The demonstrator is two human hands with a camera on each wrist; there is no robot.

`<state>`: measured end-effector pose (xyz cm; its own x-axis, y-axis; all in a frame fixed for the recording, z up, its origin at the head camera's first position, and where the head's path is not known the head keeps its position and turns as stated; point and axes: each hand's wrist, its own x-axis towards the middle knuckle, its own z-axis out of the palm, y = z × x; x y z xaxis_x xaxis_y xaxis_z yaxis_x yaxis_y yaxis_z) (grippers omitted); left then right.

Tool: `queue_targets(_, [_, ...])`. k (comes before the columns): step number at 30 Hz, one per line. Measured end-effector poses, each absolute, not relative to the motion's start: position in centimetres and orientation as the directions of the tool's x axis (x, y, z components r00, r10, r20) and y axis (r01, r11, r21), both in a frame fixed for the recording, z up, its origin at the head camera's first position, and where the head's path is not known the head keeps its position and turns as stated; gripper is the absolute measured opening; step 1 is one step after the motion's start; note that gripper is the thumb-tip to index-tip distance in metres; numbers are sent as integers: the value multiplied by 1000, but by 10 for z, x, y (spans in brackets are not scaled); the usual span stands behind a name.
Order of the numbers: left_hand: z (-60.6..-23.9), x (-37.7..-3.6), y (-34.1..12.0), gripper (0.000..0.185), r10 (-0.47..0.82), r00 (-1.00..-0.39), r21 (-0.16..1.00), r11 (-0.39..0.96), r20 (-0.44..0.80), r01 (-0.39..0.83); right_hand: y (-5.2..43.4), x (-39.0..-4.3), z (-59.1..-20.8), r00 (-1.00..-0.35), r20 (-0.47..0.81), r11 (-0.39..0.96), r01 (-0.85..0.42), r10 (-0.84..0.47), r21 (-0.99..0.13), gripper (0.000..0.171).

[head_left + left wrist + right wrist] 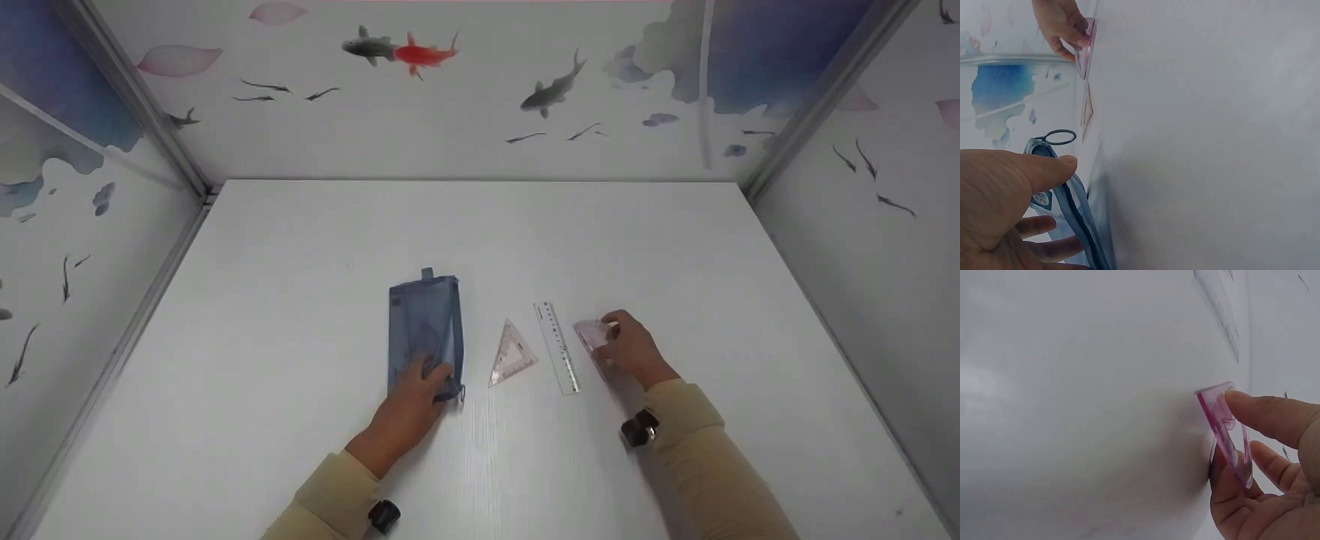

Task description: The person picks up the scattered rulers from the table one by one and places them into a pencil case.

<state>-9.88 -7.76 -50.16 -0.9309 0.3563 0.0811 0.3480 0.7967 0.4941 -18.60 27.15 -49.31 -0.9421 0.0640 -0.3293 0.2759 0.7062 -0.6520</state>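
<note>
The head view looks down over the white table (300,315), while both wrist views skim its surface closely.

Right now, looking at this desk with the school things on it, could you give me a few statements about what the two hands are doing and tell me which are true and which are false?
1. The left hand rests on the blue mesh pencil pouch. True.
2. The right hand grips the clear straight ruler. False: it pinches a pink transparent plastic piece; the ruler lies untouched beside it.
3. The small triangle set square lies between the pouch and the ruler. True.
4. The pouch stands upright on its end. False: it lies flat on the white table.
5. The pink piece is lifted on edge off the table. True, by the right wrist view.
</note>
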Motion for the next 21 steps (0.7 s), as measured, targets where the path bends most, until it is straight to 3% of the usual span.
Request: queue_targets(21, [-502, -99, -79, 44, 358, -930, 513, 785, 83, 348, 278, -188, -499, -937, -335, 503, 338, 100, -795, 59])
